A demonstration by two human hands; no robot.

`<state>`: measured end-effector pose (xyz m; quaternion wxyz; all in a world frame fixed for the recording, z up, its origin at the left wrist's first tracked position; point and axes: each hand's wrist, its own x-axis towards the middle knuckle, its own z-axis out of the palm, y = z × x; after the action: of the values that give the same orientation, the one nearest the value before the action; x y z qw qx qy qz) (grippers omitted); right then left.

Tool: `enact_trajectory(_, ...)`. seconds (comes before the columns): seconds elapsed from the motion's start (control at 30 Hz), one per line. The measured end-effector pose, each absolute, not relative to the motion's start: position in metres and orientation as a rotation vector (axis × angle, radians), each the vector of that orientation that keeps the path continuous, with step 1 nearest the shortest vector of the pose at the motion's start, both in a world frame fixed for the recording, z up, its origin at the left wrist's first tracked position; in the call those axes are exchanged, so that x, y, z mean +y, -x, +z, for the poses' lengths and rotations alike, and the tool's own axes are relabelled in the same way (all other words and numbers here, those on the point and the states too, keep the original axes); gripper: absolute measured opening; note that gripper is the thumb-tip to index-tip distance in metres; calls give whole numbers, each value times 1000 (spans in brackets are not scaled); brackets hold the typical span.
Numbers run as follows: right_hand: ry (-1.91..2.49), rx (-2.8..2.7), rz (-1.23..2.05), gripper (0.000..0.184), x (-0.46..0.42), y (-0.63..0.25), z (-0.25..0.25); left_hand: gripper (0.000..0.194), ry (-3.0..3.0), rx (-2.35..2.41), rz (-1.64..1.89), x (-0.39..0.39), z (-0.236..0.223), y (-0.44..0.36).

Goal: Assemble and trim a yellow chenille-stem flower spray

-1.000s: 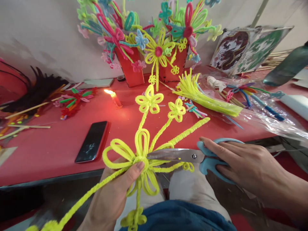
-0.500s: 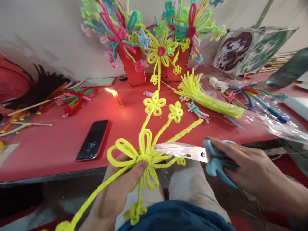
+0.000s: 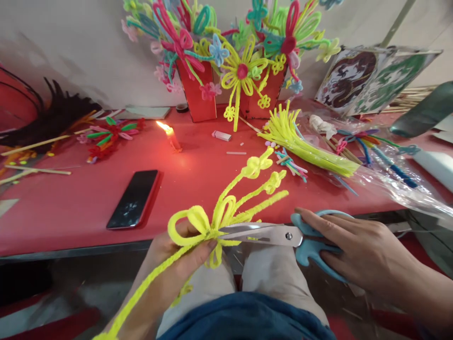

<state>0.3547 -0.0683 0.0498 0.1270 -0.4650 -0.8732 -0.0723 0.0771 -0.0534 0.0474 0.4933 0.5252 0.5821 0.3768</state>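
My left hand (image 3: 177,264) is closed on a yellow pipe-cleaner flower (image 3: 198,222), thumb pressed near its centre, above my lap. Looped petals surround that centre, and long fuzzy stems with small blossoms at their ends stick out from it. In my right hand (image 3: 361,241) is a pair of scissors (image 3: 279,234) with light blue handles, my fingers through the loops. The blades lie almost together, and their tips reach the middle of the flower. Whether they cut into anything there I cannot tell.
A lit red candle (image 3: 172,139) burns on the red table (image 3: 198,174), behind a phone (image 3: 132,199). A bundle of yellow pipe cleaners (image 3: 311,146) lies at right on plastic wrap. Red vases (image 3: 200,101) of pipe-cleaner flowers stand by the wall, a dark bottle (image 3: 424,111) at far right.
The yellow flower has turned in my left hand, so its face is seen more from the side. My right hand and the scissors have shifted slightly left, with the tips still at its centre.
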Motion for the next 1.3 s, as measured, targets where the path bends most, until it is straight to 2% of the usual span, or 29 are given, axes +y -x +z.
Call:
enact_trajectory(0.2,1342,-2576,-78,45,-68,-352,54,15,-1642,1525,712,-52,49,-64)
enact_trajectory(0.4,1372,-2564,47,52,-69,-352,51,11,-1761,1423,795,-51,55,-64)
enact_trajectory(0.67,1340,-2624,-50,38,-69,-349,67,11,-1790,1439,764,-54,60,-69)
enact_trajectory(1.3,1354,-2701,-135,37,-74,-357,81,9,-1773,1354,914,-55,61,-74)
